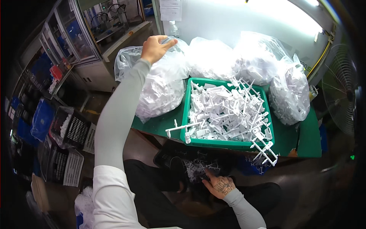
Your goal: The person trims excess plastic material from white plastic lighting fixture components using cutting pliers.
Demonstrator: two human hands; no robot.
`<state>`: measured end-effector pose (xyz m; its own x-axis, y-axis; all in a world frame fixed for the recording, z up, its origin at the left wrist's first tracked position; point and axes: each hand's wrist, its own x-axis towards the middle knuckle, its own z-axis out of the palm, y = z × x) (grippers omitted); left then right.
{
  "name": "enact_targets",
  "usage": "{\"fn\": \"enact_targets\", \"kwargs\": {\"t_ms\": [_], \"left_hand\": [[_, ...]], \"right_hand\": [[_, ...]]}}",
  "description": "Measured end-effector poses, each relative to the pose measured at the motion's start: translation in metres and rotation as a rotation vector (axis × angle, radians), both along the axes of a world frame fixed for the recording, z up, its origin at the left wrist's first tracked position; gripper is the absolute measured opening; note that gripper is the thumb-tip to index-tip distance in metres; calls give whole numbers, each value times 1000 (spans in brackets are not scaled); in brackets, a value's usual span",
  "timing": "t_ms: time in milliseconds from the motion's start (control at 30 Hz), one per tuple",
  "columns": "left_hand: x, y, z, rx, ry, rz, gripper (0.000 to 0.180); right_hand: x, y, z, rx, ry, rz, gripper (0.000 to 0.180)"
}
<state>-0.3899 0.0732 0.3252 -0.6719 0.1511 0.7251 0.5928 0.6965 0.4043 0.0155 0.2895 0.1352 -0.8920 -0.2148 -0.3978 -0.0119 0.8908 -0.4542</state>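
My left hand [155, 47] reaches far out and grips the top of a clear plastic bag [162, 87] stuffed with white plastic parts, on the green table's left end. A green tray [187, 110] heaped with white plastic sprue frames [228, 112] sits beside that bag, some frames hanging over its front rim. My right hand [220, 185] is low near my lap, fingers resting on a dark bin [171, 160] holding loose white plastic pieces under the table edge.
Three more filled clear bags [259, 57] stand behind and right of the tray. Black and white crates [72, 131] sit on the floor at left, with blue bins beyond. A glass-doored cabinet [72, 36] is at the upper left, a fan [341, 89] at right.
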Motion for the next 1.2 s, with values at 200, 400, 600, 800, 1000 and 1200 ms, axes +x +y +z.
{"fn": "enact_targets", "kwargs": {"t_ms": [200,400,600,800,1000,1200], "left_hand": [[170,-5,-29,-220,-371,-231,34],[228,-3,-46,287,-987,-519,14],[272,19,-76,-244,270,-758,18],[306,48,-109,-168,62,-965,24],[294,32,-99,352,-595,-850,26],[285,26,-108,312,-2003,-1027,40]], "right_hand": [[3,5,23,-232,161,-235,43],[0,10,16,-383,360,-301,32],[0,6,33,-1610,320,-446,33],[2,11,37,-1511,586,-619,28],[11,37,39,-1595,120,-348,19],[8,38,59,-1298,-31,-133,16]]}}
